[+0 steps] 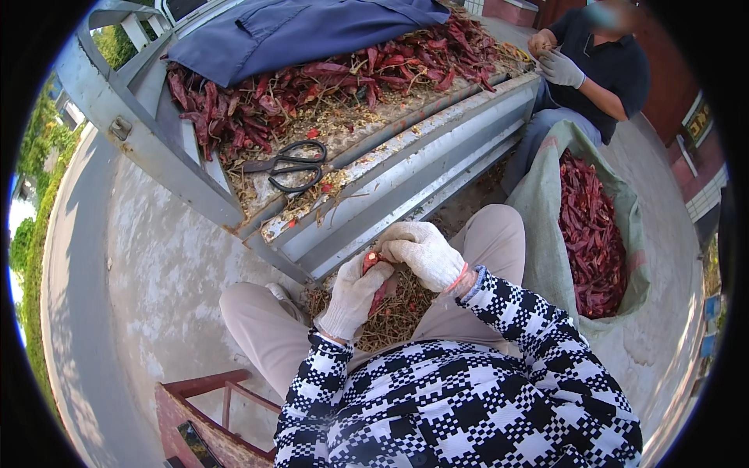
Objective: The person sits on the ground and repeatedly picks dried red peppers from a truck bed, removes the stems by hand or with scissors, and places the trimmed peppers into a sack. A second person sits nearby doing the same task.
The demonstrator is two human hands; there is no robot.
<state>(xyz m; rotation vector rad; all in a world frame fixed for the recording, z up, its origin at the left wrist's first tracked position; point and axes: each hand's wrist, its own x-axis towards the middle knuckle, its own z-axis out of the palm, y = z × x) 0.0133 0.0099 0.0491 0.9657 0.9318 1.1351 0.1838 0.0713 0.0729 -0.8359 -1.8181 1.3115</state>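
My left hand (355, 292), in a white knitted glove, is closed around a dried red chili pepper (371, 261). The pepper's pale stem end points up between thumb and fingers, and its lower part shows below my palm. My right hand (420, 253), gloved alike, has its fingertips pinched at the pepper's top; whether they grip a stem is hidden. Below both hands, dry stems and bits of chili (389, 333) lie heaped between my knees. Ahead, a pile of dried chilies (351, 79) lies on a metal truck bed (404, 169), with black-handled scissors (295, 167) near its edge.
A blue cloth (292, 35) covers part of the pile. To my right stands an open woven sack (541, 251) full of chilies (591, 240). Beyond it sits a co-worker (597, 76) wearing a glove. A red wooden frame (205, 403) stands at lower left.
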